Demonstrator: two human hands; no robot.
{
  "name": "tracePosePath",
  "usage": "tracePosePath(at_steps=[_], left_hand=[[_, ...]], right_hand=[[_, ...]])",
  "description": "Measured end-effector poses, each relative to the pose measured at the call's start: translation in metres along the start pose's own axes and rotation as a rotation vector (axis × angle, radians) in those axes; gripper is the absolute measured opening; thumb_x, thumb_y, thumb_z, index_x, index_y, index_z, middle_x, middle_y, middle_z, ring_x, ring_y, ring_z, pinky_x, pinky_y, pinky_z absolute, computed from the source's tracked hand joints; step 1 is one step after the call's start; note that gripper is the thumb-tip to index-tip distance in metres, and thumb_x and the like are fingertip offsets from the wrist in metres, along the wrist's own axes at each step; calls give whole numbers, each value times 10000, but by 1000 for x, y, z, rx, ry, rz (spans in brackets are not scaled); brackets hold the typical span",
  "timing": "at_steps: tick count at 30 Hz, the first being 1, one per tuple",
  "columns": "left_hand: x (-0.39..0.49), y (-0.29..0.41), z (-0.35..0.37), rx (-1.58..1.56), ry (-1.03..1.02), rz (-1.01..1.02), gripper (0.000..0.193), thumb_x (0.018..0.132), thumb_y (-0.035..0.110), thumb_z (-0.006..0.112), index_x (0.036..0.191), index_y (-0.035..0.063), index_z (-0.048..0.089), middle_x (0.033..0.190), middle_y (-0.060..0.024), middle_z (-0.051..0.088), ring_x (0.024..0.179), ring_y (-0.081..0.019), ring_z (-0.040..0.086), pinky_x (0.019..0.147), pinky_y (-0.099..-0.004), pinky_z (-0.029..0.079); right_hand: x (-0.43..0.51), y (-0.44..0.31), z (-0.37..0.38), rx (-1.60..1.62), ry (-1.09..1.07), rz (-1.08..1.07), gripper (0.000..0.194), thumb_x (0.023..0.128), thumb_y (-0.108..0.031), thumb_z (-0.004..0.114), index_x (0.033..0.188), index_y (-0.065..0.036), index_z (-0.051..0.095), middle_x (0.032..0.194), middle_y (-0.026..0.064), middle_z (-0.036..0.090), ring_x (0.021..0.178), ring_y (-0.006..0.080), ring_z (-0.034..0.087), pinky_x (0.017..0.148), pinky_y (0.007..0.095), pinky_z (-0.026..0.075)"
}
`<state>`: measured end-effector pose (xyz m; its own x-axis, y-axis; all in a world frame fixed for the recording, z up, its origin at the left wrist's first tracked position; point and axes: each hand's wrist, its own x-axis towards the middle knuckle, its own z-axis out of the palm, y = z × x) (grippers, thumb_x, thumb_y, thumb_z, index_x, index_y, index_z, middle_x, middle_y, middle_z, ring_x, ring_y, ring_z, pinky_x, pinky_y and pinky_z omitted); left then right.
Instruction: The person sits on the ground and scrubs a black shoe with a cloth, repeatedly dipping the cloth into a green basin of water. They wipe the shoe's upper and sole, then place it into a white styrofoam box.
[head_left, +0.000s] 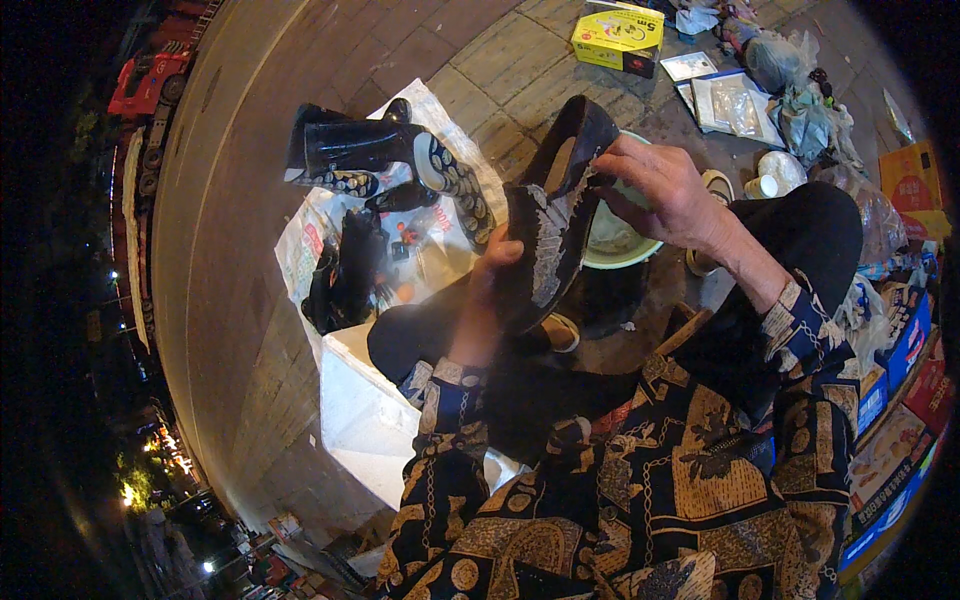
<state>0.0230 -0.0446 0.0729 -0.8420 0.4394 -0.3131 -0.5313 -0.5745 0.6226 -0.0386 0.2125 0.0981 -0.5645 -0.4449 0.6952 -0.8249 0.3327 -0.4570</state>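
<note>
A dark shoe (559, 240) is held up in front of my lap, its opening toward the top of the view. A rough, ragged grey patch runs along its side. My left hand (491, 259) grips the shoe from the left, thumb over its edge and the other fingers hidden behind it. At the opposite edge, the fingers of my right hand (660, 187) are pinched together against the shoe. Whether they also hold a small dark piece, I cannot tell. Partly behind this hand stands a pale green basin (622, 262) with something whitish inside.
Left of my knee, black boots (352, 150) and other dark footwear (349, 270) lie on a white plastic sheet (442, 112). A white foam box (367, 420) sits nearer. Beyond is a yellow carton (619, 37). Plastic bags (810, 120), a paper cup (761, 187) and printed boxes (892, 450) line the right.
</note>
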Motion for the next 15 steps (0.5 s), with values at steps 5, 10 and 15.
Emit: tracePosePath(at_steps=[5, 10, 15], left_hand=[[-2, -1, 1, 30, 39, -16, 670, 783, 258, 642, 1357, -6, 418, 1200, -161, 595, 1029, -285, 637, 909, -372, 541], [1, 0, 0, 38, -14, -29, 659, 781, 248, 641, 1354, 7, 422, 1196, -158, 595, 1030, -288, 634, 913, -381, 539], [3, 0, 6, 8, -61, -12, 687, 776, 243, 651, 1368, 0, 401, 1226, -171, 576, 1068, -294, 618, 936, -396, 526]], right_hand=[[-1, -1, 2, -58, -19, -7, 296, 717, 47, 703, 984, 8, 580, 829, 112, 536, 673, 278, 590, 525, 380, 467], [-4, 0, 4, -84, -60, 34, 237, 752, -11, 684, 947, -19, 548, 811, 111, 489, 670, 295, 566, 531, 395, 452], [-4, 0, 10, 20, 7, 107, 228, 755, 0, 663, 932, -39, 525, 797, 112, 481, 680, 311, 564, 538, 405, 449]])
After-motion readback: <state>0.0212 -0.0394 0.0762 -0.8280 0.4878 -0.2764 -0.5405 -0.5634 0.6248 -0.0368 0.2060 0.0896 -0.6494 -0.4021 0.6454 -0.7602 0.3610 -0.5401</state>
